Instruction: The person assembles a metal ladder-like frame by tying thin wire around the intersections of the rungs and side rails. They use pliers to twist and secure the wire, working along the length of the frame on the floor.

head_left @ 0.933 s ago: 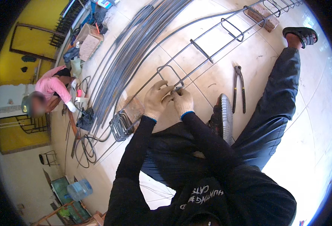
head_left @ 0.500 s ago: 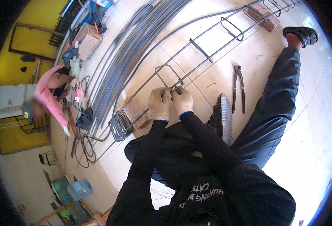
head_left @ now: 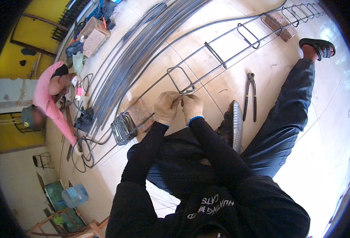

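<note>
So you're working your left hand (head_left: 167,107) and right hand (head_left: 192,107), both gloved, side by side at the near end of a bent wire ring (head_left: 187,78). Your fingertips are mostly hiding, so I can't tell what they're pinching. That ring's sitting across the long steel rods (head_left: 208,74), pincers (head_left: 250,79) are lying right, and more rings (head_left: 123,129) are bunching left.

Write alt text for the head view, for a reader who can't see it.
A person's gloved left hand and right hand are close together beside a rectangular metal loop on a long frame of rods. Pincers lie on the tiled floor to the right; to the left are a bundle of rods and a co-worker in a pink top.
</note>
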The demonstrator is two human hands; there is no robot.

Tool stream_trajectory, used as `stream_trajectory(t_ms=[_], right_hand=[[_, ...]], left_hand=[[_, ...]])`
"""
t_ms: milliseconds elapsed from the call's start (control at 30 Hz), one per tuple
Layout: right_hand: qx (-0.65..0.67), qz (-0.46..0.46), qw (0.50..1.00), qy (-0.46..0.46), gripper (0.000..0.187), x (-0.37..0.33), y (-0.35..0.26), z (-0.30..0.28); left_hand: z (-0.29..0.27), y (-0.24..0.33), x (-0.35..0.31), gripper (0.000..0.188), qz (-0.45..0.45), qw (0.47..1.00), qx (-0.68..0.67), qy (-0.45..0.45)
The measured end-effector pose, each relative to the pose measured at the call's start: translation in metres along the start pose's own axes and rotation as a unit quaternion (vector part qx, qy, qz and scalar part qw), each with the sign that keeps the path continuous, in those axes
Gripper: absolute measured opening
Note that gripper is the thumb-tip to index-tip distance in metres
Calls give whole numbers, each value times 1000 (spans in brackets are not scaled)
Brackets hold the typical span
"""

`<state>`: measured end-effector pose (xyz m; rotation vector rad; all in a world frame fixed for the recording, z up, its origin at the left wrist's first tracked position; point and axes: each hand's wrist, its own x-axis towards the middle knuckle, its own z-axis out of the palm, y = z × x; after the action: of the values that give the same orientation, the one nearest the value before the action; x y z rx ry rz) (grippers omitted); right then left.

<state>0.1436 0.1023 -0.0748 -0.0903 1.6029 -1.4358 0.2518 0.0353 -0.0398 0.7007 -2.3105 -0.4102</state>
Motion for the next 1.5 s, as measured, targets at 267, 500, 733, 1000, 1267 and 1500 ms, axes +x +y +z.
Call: stream_trajectory(t_ms=[267,500,733,1000,1267,1500], right_hand=[[-23,-10,999,-43,27,-16,-22,-17],[7,26,993,-114,32,-21,-38,-34],[-10,45,991,-124,35,-35,-47,-43],[-156,-127,975,-99,31,-16,-42,-39],[-123,-60,977,-160,26,-7,-66,-38],[-305,-141,934,-124,37,11,-76,-23]], left_hand=[[-3,-3,2,17,31,999,-29,0],[1,0,-2,17,19,1000,-9,7],[-1,2,-2,17,37,999,7,12],[9,-3,-9,21,-15,999,-12,28],[35,-45,-24,25,78,996,38,23],[24,23,-29,29,-27,987,61,146]])
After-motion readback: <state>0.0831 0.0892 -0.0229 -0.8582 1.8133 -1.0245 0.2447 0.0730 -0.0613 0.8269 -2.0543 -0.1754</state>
